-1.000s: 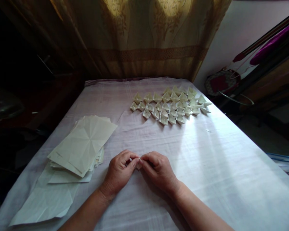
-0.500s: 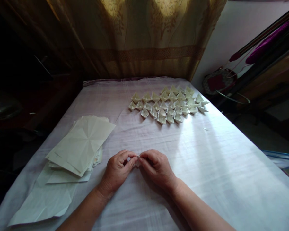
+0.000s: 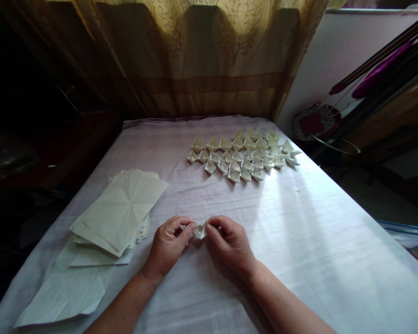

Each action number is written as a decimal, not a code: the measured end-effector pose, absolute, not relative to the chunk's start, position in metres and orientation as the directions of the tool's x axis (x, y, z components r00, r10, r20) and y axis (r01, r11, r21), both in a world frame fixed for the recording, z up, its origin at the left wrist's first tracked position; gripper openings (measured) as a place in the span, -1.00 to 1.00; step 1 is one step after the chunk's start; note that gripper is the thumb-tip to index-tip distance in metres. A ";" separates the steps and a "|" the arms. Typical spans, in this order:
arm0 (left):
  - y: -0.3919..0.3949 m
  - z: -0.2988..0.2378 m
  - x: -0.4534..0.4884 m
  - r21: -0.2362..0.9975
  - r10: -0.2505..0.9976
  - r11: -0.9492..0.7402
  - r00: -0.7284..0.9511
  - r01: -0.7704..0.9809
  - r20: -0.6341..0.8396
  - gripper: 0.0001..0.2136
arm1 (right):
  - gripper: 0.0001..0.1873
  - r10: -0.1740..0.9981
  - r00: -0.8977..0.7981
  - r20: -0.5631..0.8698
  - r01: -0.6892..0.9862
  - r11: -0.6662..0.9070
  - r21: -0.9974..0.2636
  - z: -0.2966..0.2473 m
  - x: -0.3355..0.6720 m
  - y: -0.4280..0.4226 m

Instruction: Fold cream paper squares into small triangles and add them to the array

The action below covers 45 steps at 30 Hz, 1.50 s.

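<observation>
A small folded paper boat (image 3: 200,231) is held just above the cloth, its middle showing between my fingertips. My left hand (image 3: 171,241) pinches its left end between thumb and index finger. On the opposite end, the thumb and fingers of my right hand (image 3: 230,241) are closed in the same way. Both ends of the boat are hidden by the fingers. Beyond my hands, several finished paper boats (image 3: 237,174) stand in close rows toward the far right of the table. A stack of creased paper sheets (image 3: 125,204) lies to the left of my left hand.
A pale checked cloth covers the table (image 3: 299,260). One loose creased sheet (image 3: 68,287) sticks out beneath the stack, near the left edge. Behind the far edge hangs a gold curtain (image 3: 209,60). A round bag (image 3: 315,121) is beyond the right edge.
My hands have drawn slightly apart, and the folded paper between them has opened out into a boat shape. The camera view has shifted a little.
</observation>
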<state>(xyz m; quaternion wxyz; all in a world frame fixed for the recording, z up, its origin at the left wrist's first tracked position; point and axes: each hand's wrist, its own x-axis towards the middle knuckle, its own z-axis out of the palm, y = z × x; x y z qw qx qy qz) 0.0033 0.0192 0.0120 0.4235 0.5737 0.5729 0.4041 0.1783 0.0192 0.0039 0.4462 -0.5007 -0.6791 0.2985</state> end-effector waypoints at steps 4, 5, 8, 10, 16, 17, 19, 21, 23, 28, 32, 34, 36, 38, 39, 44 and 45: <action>0.017 0.011 0.002 0.942 0.996 0.088 -0.011 0.325 -0.089 -0.72 | -0.83 0.962 -0.014 0.272 0.398 0.255 -0.881 0.004 0.180 0.021; 0.017 0.011 0.002 0.939 0.995 0.097 -0.013 0.331 -0.098 -0.72 | -0.83 0.963 0.010 0.268 0.405 0.241 -0.882 0.004 0.181 0.021; 0.016 0.011 0.002 0.937 0.995 0.097 -0.019 0.336 -0.096 -0.72 | -0.85 0.959 0.049 0.281 0.481 0.224 -0.848 0.005 0.184 0.022; 0.016 0.011 0.002 0.936 0.996 0.091 -0.021 0.341 -0.089 -0.73 | -0.87 0.948 0.039 0.316 0.542 0.246 -0.804 0.005 0.185 0.023; 0.012 0.008 -0.001 0.836 1.000 -0.028 0.010 0.548 0.027 -0.82 | -0.89 0.895 -0.025 0.445 0.636 0.357 -0.684 -0.005 0.191 0.025; 0.011 0.008 -0.002 0.797 0.995 -0.099 0.043 0.596 0.092 -0.81 | -0.88 0.892 -0.047 0.450 0.654 0.367 -0.661 -0.008 0.192 0.025; 0.010 0.007 -0.004 0.692 0.960 -0.275 0.148 0.668 0.239 -0.76 | -0.86 0.888 -0.093 0.450 0.678 0.387 -0.624 -0.012 0.195 0.025; 0.010 0.008 -0.004 0.563 0.901 -0.423 0.260 0.710 0.348 -0.79 | -0.85 0.884 -0.120 0.453 0.691 0.401 -0.601 -0.015 0.197 0.025; 0.011 0.008 -0.004 0.455 0.859 -0.492 0.328 0.742 0.394 -0.84 | -0.86 0.881 -0.131 0.455 0.698 0.408 -0.588 -0.016 0.198 0.025; 0.015 0.009 -0.002 0.389 0.847 -0.516 0.387 0.763 0.365 -0.87 | -0.80 0.887 -0.152 0.436 0.705 0.406 -0.581 -0.010 0.197 0.023; 0.015 0.009 -0.001 0.393 0.844 -0.525 0.400 0.755 0.359 -0.88 | -0.48 0.852 -0.270 0.449 0.721 0.488 -0.492 -0.002 0.193 0.019; 0.016 0.009 0.000 0.397 0.843 -0.525 0.399 0.752 0.359 -0.88 | -0.57 0.845 -0.323 0.427 0.733 0.508 -0.451 0.002 0.192 0.019; 0.016 0.008 0.000 0.398 0.845 -0.524 0.402 0.753 0.353 -0.88 | -0.75 0.855 -0.332 0.398 0.761 0.493 -0.422 0.005 0.192 0.020; 0.017 0.008 0.000 0.391 0.850 -0.516 0.399 0.762 0.343 -0.88 | -0.88 0.864 -0.337 0.375 0.790 0.476 -0.387 0.007 0.192 0.023; 0.018 0.007 0.000 0.385 0.853 -0.511 0.395 0.769 0.342 -0.88 | -0.92 0.865 -0.342 0.368 0.802 0.473 -0.366 0.008 0.192 0.024; 0.020 0.006 0.000 0.384 0.860 -0.493 0.370 0.781 0.353 -0.86 | -0.83 0.873 -0.330 0.358 0.823 0.452 -0.344 0.008 0.189 0.028; 0.021 0.006 0.001 0.394 0.863 -0.487 0.360 0.780 0.354 -0.85 | -0.82 0.878 -0.325 0.351 0.823 0.445 -0.353 0.007 0.189 0.029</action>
